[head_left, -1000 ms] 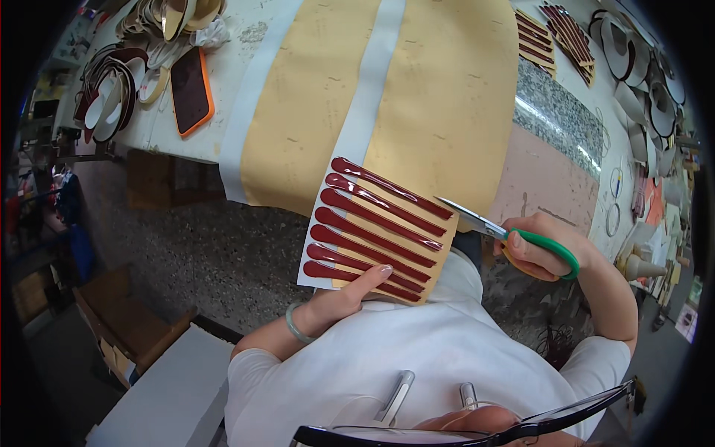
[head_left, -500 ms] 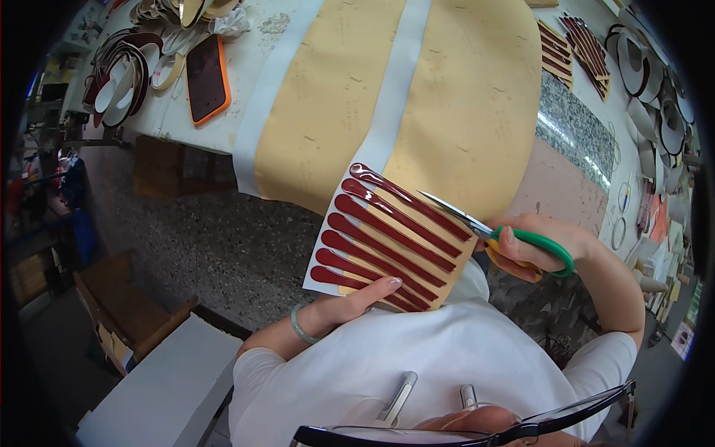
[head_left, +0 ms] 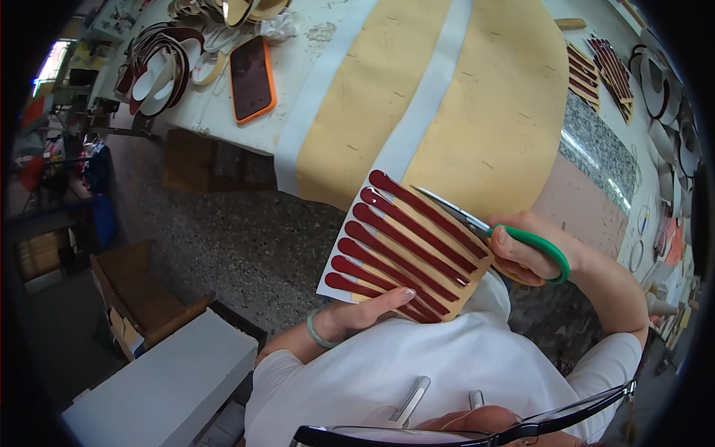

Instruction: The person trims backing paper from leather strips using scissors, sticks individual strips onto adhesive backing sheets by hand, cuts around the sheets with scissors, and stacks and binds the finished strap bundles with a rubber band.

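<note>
My left hand [head_left: 372,309] grips the lower edge of a tan sheet [head_left: 477,287] with white backing on its left side, thumb on top and the other fingers hidden underneath. Several dark red strips with rounded ends [head_left: 421,242] lie side by side across it. In my right hand [head_left: 521,261] is a pair of scissors [head_left: 454,211] with green and yellow handles. Its blades lie along the sheet's upper right edge, beside the topmost strip, pointing up and left. I cannot tell whether the blades touch the sheet.
Ahead, a large tan sheet with pale bands [head_left: 499,112] drapes over the table edge. An orange-cased phone [head_left: 252,80] and a pile of curved strips [head_left: 160,71] lie at the left. Similar red-striped pieces [head_left: 612,74] sit far right. A white box [head_left: 167,380] stands low at the left.
The view has shifted, so the table appears farther right. The scissors' tips have come nearer the rounded end of the topmost strip. Both hands keep their holds.
</note>
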`<act>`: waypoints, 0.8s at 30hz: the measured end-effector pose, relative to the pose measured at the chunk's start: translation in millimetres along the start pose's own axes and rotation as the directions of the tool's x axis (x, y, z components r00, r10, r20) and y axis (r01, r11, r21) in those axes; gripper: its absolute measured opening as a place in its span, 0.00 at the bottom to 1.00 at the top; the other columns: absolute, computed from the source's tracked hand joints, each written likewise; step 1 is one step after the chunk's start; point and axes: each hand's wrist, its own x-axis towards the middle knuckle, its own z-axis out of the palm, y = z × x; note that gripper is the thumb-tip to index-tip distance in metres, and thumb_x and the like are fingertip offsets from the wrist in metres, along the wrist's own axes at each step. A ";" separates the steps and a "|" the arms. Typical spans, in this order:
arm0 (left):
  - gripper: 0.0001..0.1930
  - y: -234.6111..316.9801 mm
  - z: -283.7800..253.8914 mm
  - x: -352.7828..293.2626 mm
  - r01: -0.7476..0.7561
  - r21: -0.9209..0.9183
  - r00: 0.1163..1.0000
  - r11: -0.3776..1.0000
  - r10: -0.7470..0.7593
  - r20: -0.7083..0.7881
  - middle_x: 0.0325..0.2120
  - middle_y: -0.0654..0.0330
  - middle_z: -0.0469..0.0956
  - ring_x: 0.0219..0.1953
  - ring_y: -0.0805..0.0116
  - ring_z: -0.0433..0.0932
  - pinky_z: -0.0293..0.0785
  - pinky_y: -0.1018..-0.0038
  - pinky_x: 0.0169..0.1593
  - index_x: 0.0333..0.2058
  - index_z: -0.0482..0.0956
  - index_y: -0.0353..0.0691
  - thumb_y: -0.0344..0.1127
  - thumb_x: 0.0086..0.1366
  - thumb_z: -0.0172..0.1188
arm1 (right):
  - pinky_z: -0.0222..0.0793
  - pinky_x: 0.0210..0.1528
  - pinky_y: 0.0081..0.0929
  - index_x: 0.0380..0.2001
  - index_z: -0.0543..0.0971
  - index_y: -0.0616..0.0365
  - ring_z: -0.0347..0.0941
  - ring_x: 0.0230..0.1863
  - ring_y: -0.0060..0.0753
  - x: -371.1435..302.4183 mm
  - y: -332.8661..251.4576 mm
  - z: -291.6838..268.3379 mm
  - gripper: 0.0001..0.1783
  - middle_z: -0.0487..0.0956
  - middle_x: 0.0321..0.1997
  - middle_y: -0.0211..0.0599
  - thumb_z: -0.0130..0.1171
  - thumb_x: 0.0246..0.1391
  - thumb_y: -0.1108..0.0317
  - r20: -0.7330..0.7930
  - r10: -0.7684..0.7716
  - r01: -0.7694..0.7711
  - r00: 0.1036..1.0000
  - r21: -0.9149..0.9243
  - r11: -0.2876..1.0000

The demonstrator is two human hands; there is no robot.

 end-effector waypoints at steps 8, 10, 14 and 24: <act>0.26 -3.9 -11.7 -8.6 -0.094 0.048 0.992 0.994 0.098 -0.081 0.56 0.50 0.70 0.57 0.61 0.72 0.70 0.67 0.59 0.62 0.60 0.35 0.31 0.65 0.51 | 0.61 0.17 0.21 0.28 0.69 0.59 0.63 0.13 0.20 18.5 -3.4 6.6 0.39 0.66 0.13 0.27 0.32 0.59 0.29 -0.015 -0.148 0.147 0.989 -0.039 0.988; 0.26 -2.7 -11.9 -9.5 -0.117 0.045 0.990 0.992 0.120 -0.076 0.55 0.50 0.70 0.57 0.61 0.72 0.70 0.67 0.59 0.62 0.60 0.35 0.30 0.65 0.51 | 0.61 0.17 0.21 0.27 0.68 0.59 0.63 0.13 0.20 17.6 5.3 2.9 0.40 0.66 0.14 0.27 0.30 0.59 0.28 0.040 -0.112 0.112 0.993 0.011 0.994; 0.26 2.2 -9.7 -11.6 -0.134 0.135 0.988 0.982 0.144 -0.062 0.55 0.50 0.71 0.57 0.61 0.72 0.72 0.67 0.58 0.61 0.60 0.35 0.28 0.65 0.51 | 0.61 0.18 0.20 0.25 0.69 0.57 0.63 0.13 0.20 19.6 1.1 3.6 0.42 0.66 0.13 0.28 0.25 0.59 0.27 0.141 -0.088 0.080 0.986 0.065 0.995; 0.25 3.7 -9.6 -16.2 -0.147 0.107 0.986 0.983 0.154 -0.064 0.52 0.51 0.73 0.53 0.63 0.75 0.76 0.70 0.54 0.59 0.63 0.34 0.26 0.63 0.56 | 0.59 0.19 0.16 0.35 0.71 0.64 0.66 0.15 0.18 34.2 -4.3 10.5 0.47 0.68 0.12 0.28 0.26 0.55 0.25 0.141 -0.153 0.137 0.978 0.119 0.983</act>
